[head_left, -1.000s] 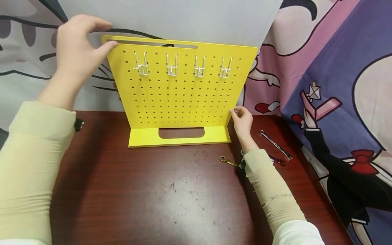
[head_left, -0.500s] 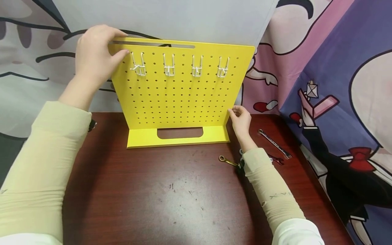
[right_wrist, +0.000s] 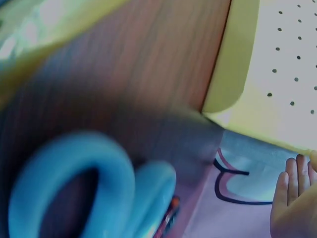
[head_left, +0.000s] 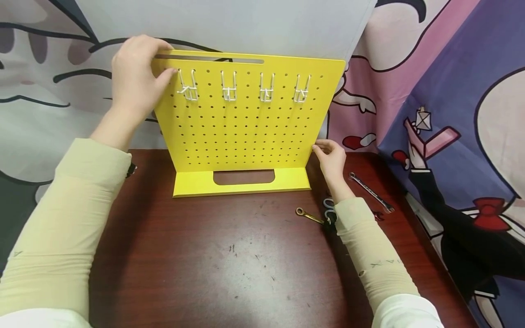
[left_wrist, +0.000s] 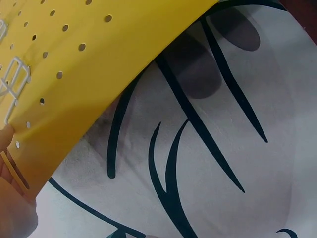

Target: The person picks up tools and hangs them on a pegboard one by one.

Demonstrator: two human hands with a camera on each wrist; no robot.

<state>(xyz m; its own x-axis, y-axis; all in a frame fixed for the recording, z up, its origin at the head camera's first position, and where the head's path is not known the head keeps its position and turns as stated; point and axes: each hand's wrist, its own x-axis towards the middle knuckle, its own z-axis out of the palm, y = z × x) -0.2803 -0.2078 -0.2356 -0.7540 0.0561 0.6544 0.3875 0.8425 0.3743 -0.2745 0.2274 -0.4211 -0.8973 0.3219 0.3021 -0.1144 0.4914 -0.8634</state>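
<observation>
A yellow pegboard (head_left: pixel 242 121) stands upright on its slotted base at the back of the table. Several white wire hooks (head_left: pixel 229 94) hang in a row near its top. My left hand (head_left: pixel 137 77) grips the board's upper left corner, thumb in front and the other fingers behind the edge. In the left wrist view, part of that hand (left_wrist: pixel 17 213) shows beside the slot. Lower down, my right hand (head_left: pixel 333 160) pinches the board's right edge between thumb and fingers. The right wrist view shows this hand (right_wrist: pixel 294 203) at the edge, its thumb partly cut off.
By my right forearm lie a gold wrench (head_left: pixel 308 216) and scissors with blue-grey handles (head_left: pixel 329 208). A silver wrench (head_left: pixel 371 193) lies farther right. The red end of another wrench (head_left: pixel 378 216) shows beside my sleeve. A printed cloth (head_left: pixel 361 100) hangs behind the table.
My left hand has moved right and down onto the board's upper left corner and now grips it. My right hand stays at the right edge.
</observation>
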